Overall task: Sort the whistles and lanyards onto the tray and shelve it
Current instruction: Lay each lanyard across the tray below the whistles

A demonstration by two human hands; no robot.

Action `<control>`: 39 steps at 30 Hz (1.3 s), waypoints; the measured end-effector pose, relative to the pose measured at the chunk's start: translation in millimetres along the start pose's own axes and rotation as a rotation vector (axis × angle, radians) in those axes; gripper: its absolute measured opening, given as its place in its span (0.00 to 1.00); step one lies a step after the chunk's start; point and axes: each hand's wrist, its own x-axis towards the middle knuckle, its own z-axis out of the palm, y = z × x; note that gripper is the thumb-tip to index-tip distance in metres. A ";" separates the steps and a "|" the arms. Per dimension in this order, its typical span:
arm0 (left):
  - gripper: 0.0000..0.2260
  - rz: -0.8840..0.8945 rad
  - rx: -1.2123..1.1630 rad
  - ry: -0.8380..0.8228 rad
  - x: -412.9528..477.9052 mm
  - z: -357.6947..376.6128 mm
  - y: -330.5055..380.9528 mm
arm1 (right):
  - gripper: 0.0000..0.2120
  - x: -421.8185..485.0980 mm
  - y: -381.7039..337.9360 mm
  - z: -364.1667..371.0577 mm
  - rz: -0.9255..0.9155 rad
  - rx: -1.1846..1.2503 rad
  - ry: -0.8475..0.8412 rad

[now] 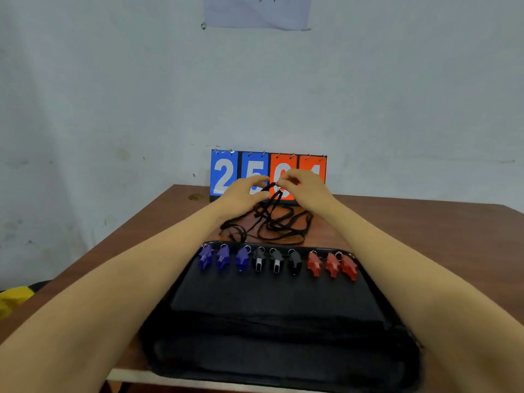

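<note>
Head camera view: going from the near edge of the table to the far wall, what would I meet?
Black tray → row of blue, black and red whistles → tangled black lanyards → left hand and right hand pinching a lanyard → scoreboard.

Head-worn wide view, looking forward and down, close over table (425,222)

Hands (279,190) cover the scoreboard's (226,174) two right digits. Wall paper (256,12) cut by top edge. Tray's (283,350) near rim blurred.
</note>
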 end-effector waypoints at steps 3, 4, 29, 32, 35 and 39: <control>0.11 0.005 0.005 0.046 8.5 9.2 15.7 | 0.11 -3.3 -6.0 -13.2 0.001 0.029 0.029; 0.09 -0.001 0.015 0.079 11.6 11.1 17.4 | 0.11 -4.4 -5.1 -16.6 0.020 0.050 0.040; 0.12 0.019 0.345 0.145 15.3 15.1 27.6 | 0.14 -15.4 14.5 -25.4 -0.025 -0.280 0.046; 0.12 -0.038 0.358 0.149 16.3 4.6 15.0 | 0.14 -20.3 13.8 -38.3 0.067 -0.097 0.119; 0.11 -0.115 0.431 0.147 15.3 -3.0 2.0 | 0.14 -26.1 15.6 -61.4 0.215 0.187 0.329; 0.12 -0.188 0.459 0.185 10.6 -5.8 -15.6 | 0.13 -33.3 23.7 -88.0 0.334 0.275 0.415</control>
